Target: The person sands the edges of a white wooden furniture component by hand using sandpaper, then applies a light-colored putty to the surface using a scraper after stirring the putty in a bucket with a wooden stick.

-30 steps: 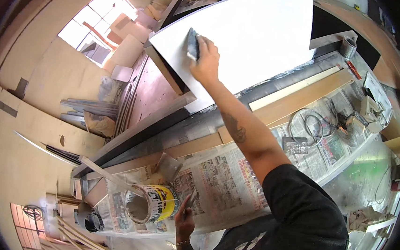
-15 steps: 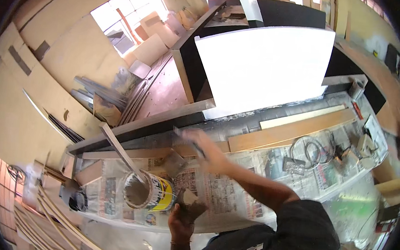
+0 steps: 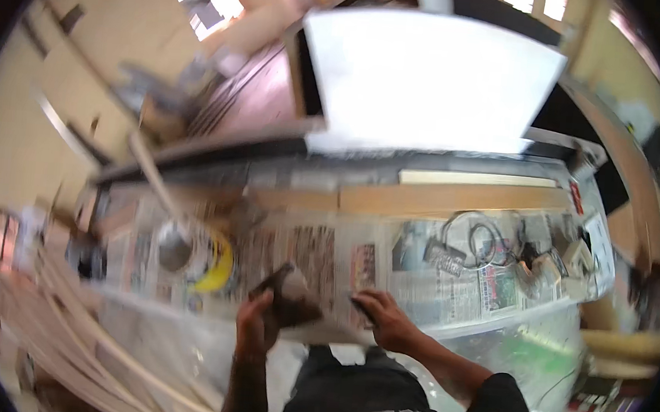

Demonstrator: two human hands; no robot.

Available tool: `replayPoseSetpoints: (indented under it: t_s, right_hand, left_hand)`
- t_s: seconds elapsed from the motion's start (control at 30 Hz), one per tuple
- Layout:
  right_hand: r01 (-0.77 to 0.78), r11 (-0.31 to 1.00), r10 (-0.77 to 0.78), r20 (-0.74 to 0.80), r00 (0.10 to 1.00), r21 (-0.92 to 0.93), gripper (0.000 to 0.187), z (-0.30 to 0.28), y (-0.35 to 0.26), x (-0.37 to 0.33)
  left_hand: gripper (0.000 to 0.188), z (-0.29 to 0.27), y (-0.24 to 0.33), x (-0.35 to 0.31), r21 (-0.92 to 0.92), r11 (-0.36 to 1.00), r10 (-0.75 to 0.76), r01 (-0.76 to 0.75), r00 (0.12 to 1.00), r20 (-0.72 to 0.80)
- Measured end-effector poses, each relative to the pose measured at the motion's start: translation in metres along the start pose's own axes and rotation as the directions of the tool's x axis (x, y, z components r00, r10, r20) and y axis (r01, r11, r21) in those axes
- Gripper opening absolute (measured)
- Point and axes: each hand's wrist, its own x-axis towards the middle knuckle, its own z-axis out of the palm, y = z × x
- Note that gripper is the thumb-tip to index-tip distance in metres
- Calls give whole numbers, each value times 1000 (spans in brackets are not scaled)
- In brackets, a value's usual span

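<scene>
My left hand [image 3: 257, 326] is closed on the edge of a small dark-brown board [image 3: 294, 312], held tilted over the near edge of the workbench. A paler patch, perhaps paste, lies on its upper face. Just right of it, my right hand [image 3: 389, 321] is wrapped round a dark hand tool [image 3: 364, 310] that looks like a scraper; its blade is blurred. The tool is apart from the board. To the left stands an open tin [image 3: 218, 263] with a yellow label, smeared grey-white, and a wooden stick [image 3: 154, 173] rises from it.
Newspaper [image 3: 356, 262] covers the bench. Wooden strips [image 3: 454, 200] lie along its far side, below a bright white panel [image 3: 433, 82]. A coiled cable [image 3: 490, 242] sits at right, near a red-handled tool [image 3: 576, 197]. Long pale strips [image 3: 95, 335] lean at lower left.
My right hand has drawn back from the bench's far dark edge to beside the board. The left hand and board have shifted left and slightly up in view; the view itself has turned.
</scene>
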Motion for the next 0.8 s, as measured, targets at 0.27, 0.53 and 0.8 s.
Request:
replayPoseSetpoints:
  t_s: [0.27, 0.53, 0.8]
  right_hand:
    - [373, 927, -374, 142, 916, 34, 60, 47, -79, 5]
    - [450, 889, -458, 224, 861, 88, 53, 174, -120, 2]
    - [213, 961, -252, 236, 938, 179, 44, 285, -145, 44]
  left_hand:
    - [37, -47, -25, -72, 117, 991, 96, -65, 953, -287]
    - [32, -149, -33, -170, 464, 885, 172, 35, 902, -395]
    - [31, -254, -42, -274, 116, 993, 87, -37, 878, -471]
